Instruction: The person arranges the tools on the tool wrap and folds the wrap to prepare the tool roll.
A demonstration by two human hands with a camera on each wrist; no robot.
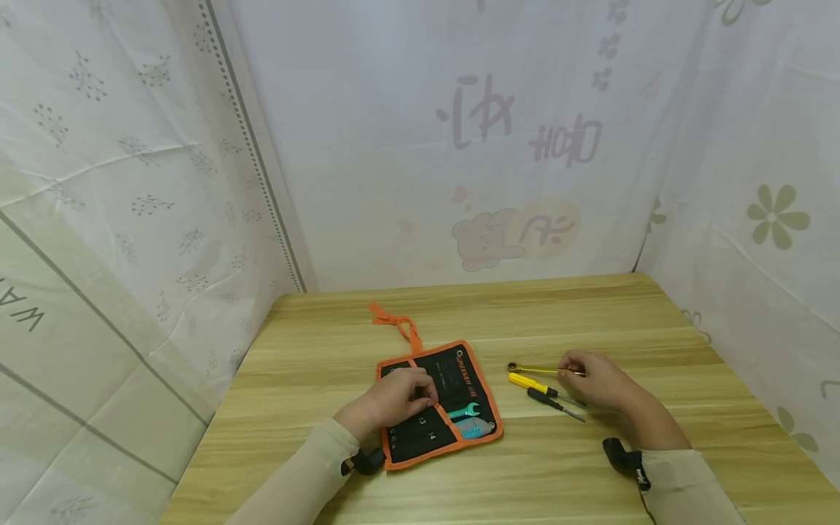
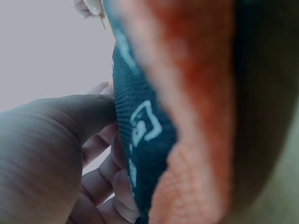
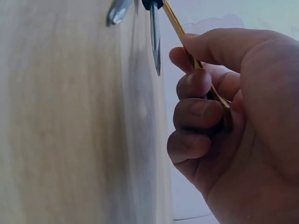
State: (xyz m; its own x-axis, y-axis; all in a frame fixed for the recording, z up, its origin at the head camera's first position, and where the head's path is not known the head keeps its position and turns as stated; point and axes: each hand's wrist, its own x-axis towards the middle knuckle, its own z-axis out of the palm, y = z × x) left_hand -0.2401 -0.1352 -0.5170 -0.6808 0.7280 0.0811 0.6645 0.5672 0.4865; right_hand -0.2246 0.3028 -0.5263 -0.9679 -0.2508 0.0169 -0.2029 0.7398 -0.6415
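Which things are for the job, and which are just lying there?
Likely for the job:
gold wrench, held by the right hand
tool pouch, touched by the left hand

Just lying there, maybe for later:
yellow screwdriver and black screwdriver
teal wrench and grey-teal tool, in the pouch

1. A black cloth pouch (image 1: 446,373) with orange trim is lying unfolded left of the tabletop's (image 1: 538,467) middle, its tie (image 1: 396,319) trailing toward the back edge; the left hand (image 1: 397,397) is pinching its pocket edge.
2. A green wrench (image 1: 469,410) and a blue-grey cutter (image 1: 474,428) are poking from its pocket.
3. A gold wrench (image 1: 543,370) is pointing its ring end at the pouch, the right hand (image 1: 596,379) gripping its other end.
4. A yellow screwdriver (image 1: 527,382) and a black screwdriver (image 1: 542,397) are lying just beside it.
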